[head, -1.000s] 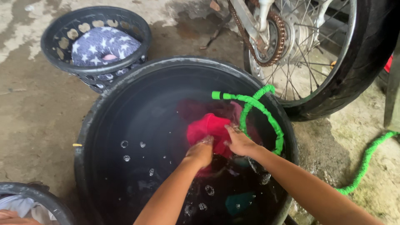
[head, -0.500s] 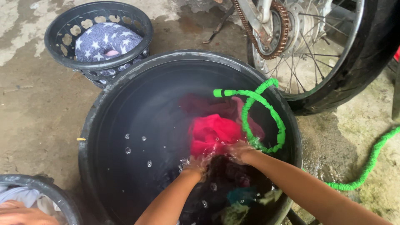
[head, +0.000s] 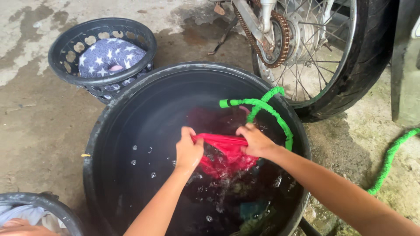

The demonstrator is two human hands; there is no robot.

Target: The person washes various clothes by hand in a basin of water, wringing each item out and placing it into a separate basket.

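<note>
Head view: both arms reach fwd over the black tub [head: 109,131]. Left hand [head: 188,150] & right hand [head: 256,140] each in a clenched grip on one end of the red cloth [head: 225,150], stretched taut between them just above the water, near tub's far-right rim. Half a sec ago both hands were sunk in the water w/ cloth floating; now lifted, dripping. Cloth wet, bunched. Green ribbed hose [head: 267,109] loops over the rim beside the right hand. Round plastic basket [head: 70,48] sits on the concrete floor, far left.
</note>
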